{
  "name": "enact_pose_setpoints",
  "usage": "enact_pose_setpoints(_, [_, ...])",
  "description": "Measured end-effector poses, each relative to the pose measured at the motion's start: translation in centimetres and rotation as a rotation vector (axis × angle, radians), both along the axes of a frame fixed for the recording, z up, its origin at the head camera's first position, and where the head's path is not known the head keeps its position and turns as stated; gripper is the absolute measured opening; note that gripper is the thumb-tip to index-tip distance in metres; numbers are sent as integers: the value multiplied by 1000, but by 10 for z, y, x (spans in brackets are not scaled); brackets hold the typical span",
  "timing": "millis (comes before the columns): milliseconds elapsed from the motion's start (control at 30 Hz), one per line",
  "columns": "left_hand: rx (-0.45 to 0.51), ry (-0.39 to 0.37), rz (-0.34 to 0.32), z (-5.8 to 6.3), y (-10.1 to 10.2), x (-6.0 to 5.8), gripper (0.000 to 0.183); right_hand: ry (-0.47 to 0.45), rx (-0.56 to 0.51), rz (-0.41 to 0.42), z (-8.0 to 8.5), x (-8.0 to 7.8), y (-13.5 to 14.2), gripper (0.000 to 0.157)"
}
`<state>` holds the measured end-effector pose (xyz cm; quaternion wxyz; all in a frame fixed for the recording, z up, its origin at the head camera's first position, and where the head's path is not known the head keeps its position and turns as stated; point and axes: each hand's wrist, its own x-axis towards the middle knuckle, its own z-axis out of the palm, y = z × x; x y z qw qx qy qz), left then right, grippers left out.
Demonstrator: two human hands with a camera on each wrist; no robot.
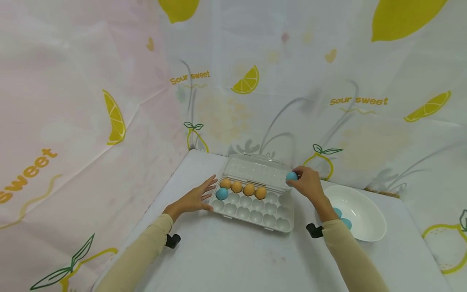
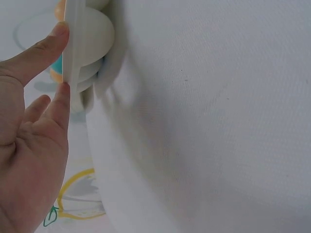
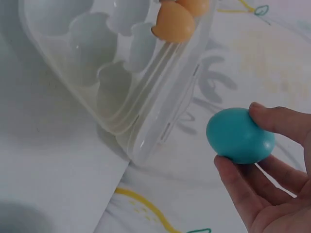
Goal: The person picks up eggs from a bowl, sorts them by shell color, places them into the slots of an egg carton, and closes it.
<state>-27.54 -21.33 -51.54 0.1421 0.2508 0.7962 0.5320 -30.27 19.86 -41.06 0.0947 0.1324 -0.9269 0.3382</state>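
Observation:
A white egg carton point(image 1: 238, 216) lies on the table with its clear lid point(image 1: 251, 169) folded back. Several orange eggs point(image 1: 249, 190) fill part of its back row, and one blue egg point(image 1: 221, 194) sits at the left end of the row in front. My left hand point(image 1: 194, 198) rests against the carton's left edge, fingers spread, thumb at the near corner; the left wrist view shows the fingertips touching the rim point(image 2: 73, 46). Above the lid's right end, my right hand point(image 1: 308, 183) pinches another blue egg point(image 3: 240, 136) between thumb and fingers.
To the right of the carton stands a white oval bowl point(image 1: 365, 215) with blue eggs point(image 1: 345, 223) in it, partly behind my right forearm. A lemon-printed cloth point(image 1: 292, 81) hangs behind the table. A piece of rope point(image 1: 382, 193) lies at the table's back edge.

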Motion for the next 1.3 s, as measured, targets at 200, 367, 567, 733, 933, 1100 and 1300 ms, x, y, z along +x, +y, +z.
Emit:
enact_pose_setpoints(200, [-12,-21,3,1,1,0,123,-16,-10,29,-9,5,-34,38])
enact_pose_setpoints(367, [-19,-21,19,4,2,0,122,-45,-66,76,-19,8,-65,35])
enact_pose_setpoints(567, [-14,24,7,4,3,1,122,-84,-99,143,-38,10,-97,34])
enact_pose_setpoints(733, [-5,19,5,4,4,2,122,-119,-103,180,-52,10,-117,37])
enact_pose_setpoints(933, [3,22,5,5,4,3,123,-143,-109,258,-61,10,-135,38])
enact_pose_setpoints(1100, [14,30,-4,5,2,3,123,-150,-99,289,-66,11,-146,37])
enact_pose_setpoints(1300, [17,13,-5,7,2,3,123,-161,-50,270,-70,11,-153,37])
